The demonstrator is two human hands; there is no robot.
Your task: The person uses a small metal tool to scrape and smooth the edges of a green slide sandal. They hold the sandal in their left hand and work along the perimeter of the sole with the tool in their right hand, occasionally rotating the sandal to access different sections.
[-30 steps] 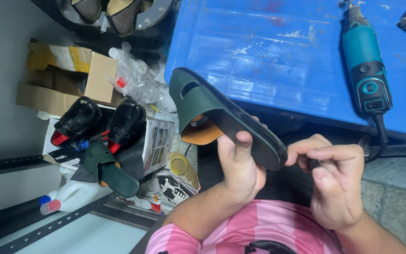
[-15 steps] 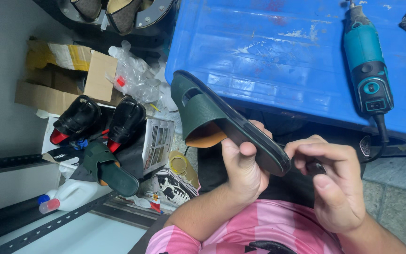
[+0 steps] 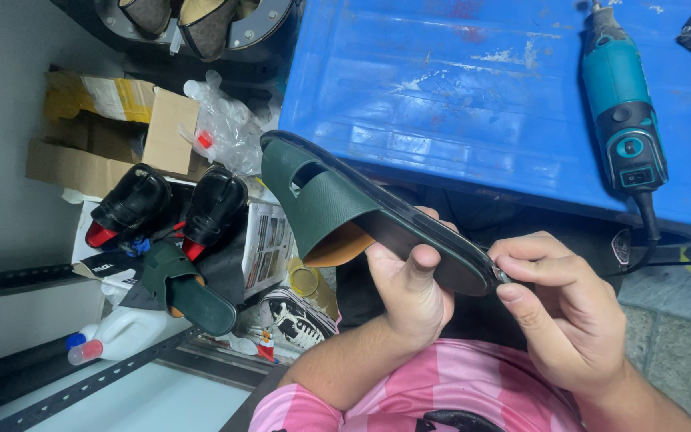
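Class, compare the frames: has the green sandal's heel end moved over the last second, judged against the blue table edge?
Yes. The green sandal has tipped slightly: its heel end, pinched by the right hand, has sunk lower and farther from the blue table edge.

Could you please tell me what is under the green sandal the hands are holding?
Below the green sandal lie a printed sheet and a sneaker; the left hand covers whatever lies beneath it.

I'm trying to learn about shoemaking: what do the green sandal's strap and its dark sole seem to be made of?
The green sandal strap looks like leather or faux leather: matte, with a fine pebbled grain. The dark sole seems rubber or similar: smooth, dull black, thin edge. The tan insole could be leather, but too little shows.
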